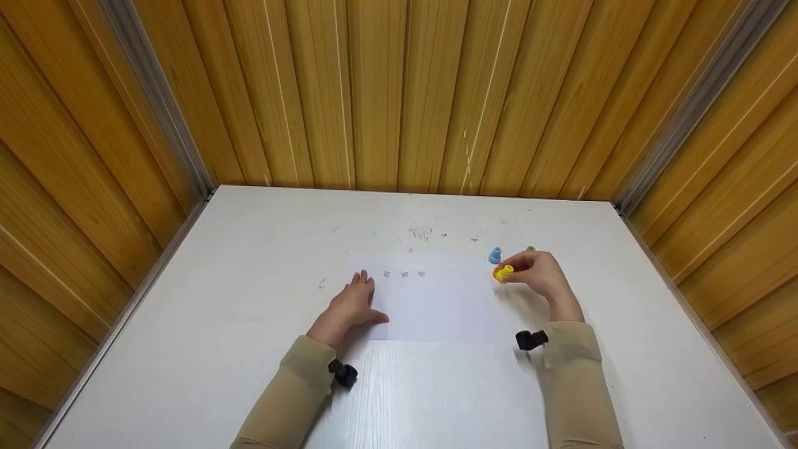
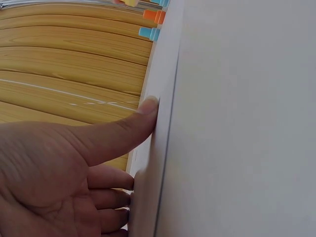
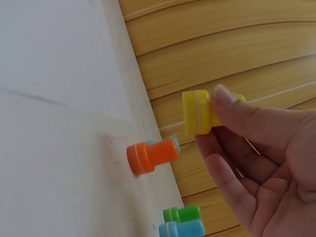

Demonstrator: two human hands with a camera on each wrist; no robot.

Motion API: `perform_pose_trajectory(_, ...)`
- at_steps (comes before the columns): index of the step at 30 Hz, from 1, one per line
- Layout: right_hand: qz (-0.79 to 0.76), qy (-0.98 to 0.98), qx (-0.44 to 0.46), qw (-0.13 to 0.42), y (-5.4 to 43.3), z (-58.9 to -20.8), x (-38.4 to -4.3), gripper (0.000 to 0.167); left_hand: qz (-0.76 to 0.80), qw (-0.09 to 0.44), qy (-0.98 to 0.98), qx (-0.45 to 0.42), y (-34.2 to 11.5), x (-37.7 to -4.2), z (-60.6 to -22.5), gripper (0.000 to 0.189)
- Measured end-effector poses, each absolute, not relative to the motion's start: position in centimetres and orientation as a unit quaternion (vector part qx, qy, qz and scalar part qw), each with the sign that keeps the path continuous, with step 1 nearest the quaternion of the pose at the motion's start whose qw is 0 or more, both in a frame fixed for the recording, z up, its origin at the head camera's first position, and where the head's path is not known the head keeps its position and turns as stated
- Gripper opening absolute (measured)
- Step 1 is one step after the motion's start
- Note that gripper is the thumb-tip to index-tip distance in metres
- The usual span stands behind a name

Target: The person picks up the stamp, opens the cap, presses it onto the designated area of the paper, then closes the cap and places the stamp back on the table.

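My right hand (image 1: 543, 274) pinches a yellow self-inking stamp (image 3: 196, 112) between thumb and fingers, with its wide base held clear of the table in the right wrist view. An orange stamp (image 3: 154, 155) stands just below it there. My left hand (image 1: 352, 302) rests with straight, spread fingers on the left edge of a white sheet of paper (image 1: 436, 312). Near the paper's top edge runs a short row of small reddish printed marks (image 1: 404, 274).
Right of the paper stands a blue stamp (image 1: 495, 255). A green stamp (image 3: 185, 214) and a second blue stamp (image 3: 182, 229) are close together, mostly behind my right hand in the head view. Dark smudges (image 1: 421, 233) mark the white table (image 1: 262, 249). Wood-patterned panels (image 1: 374, 93) enclose it.
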State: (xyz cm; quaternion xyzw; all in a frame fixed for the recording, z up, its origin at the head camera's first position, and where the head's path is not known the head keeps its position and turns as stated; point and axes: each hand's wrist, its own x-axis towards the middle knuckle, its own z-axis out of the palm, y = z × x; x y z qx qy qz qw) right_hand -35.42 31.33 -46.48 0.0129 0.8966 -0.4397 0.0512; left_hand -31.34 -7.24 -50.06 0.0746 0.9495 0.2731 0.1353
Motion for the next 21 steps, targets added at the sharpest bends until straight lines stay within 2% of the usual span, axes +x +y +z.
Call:
perform_pose_trajectory(8, -0.405, 0.908, 0.033, 0.107, 32.0, -48.2, -35.6, 0.027, 0.273, 0.132, 0.95, 0.073, -7.2, -31.3, -50.1, 0.099)
perform_pose_trajectory(21, -0.43, 0.893, 0.032, 0.125, 32.1, -48.7, -35.5, 0.034, 0.279, 0.138, 0.949, 0.055, -7.0, -31.4, -50.1, 0.099)
